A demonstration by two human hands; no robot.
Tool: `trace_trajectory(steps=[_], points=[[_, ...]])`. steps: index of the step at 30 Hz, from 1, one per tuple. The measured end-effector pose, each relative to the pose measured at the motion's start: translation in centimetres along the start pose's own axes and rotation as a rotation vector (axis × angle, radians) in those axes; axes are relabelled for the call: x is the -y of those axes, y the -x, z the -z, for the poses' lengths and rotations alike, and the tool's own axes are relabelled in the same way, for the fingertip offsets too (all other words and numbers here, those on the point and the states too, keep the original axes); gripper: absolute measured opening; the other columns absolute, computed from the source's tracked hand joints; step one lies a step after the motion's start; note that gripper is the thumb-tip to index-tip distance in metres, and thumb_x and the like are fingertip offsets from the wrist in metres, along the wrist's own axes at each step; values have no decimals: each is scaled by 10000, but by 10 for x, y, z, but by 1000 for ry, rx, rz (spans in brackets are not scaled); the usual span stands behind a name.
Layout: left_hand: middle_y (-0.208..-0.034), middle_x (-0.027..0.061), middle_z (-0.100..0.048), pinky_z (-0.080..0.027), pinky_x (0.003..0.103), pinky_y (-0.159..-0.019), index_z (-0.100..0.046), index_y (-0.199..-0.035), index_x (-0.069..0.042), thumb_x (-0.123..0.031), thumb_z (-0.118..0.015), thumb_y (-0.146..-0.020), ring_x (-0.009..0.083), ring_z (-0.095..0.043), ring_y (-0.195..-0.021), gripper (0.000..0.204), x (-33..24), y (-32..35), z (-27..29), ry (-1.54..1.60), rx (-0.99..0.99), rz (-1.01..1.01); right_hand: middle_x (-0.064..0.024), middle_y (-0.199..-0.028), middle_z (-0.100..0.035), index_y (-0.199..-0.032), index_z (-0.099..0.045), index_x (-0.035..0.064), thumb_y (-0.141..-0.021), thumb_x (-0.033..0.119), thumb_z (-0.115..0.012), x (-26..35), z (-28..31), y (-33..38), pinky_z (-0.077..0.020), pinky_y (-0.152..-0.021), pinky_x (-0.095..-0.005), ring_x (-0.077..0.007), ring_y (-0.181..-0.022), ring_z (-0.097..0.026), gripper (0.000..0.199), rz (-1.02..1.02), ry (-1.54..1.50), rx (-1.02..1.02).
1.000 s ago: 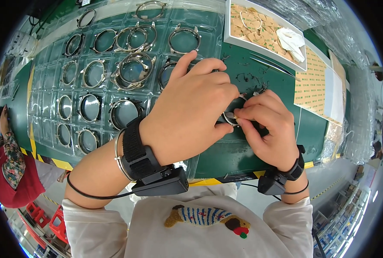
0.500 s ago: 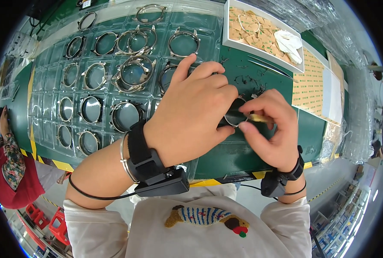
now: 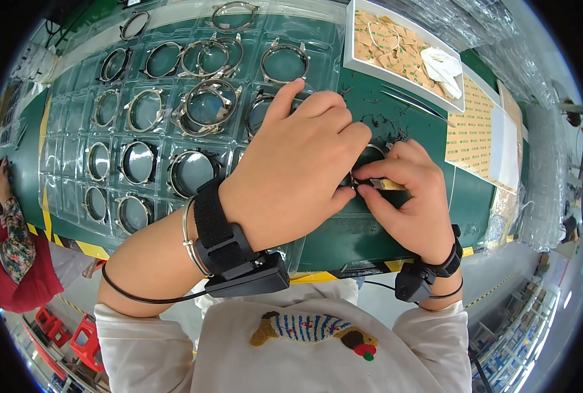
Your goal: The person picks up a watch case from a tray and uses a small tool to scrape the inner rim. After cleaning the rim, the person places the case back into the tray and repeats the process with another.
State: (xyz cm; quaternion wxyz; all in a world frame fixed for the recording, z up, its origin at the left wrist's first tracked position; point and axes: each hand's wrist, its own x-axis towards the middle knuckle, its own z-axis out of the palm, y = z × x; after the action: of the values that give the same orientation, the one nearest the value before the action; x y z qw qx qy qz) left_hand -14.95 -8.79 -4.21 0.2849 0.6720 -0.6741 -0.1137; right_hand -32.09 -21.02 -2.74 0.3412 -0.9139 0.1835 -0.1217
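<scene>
A round metal watch case lies on the green table between my hands, mostly hidden by them. My left hand curves over its left side, thumb and fingers closed on the rim. Pinched in my right hand is a short tool with a yellowish flat handle; its tip is at the near left edge of the case and hidden by fingers. More watch cases, such as one large ring, sit in the clear plastic tray to the left.
Steel tweezers and dark shavings lie beyond my right hand. A white box of tan adhesive pieces stands at the back right, beside yellow printed sheets. At far left is another person's arm.
My right hand has shifted slightly left and down, bringing the tool's tip closer to my left thumb. The left hand keeps its hold on the case.
</scene>
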Motion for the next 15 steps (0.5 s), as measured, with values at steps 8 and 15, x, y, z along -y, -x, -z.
trace_trajectory(steps=[8,15], points=[[-1111,92,-611,-287,525,-1166,-619,-1174,-78,-201,-840,-684,307,-512,-1275,551,-3,-4,0,-3,25,42,-85,-753,-573,-853,-730,15,-706,-26,-731,4,-2,-1,-434,-684,-347,-265,-766,-548,152,-61,9,33],[-1124,84,-606,-272,548,-1174,-637,-1110,-77,-203,-836,-680,308,-498,-1290,490,-4,-1,-5,-6,-14,31,-90,-758,-586,-794,-669,0,-693,-29,-713,6,-8,-2,-446,-647,-360,-275,-739,-563,114,-38,5,10]])
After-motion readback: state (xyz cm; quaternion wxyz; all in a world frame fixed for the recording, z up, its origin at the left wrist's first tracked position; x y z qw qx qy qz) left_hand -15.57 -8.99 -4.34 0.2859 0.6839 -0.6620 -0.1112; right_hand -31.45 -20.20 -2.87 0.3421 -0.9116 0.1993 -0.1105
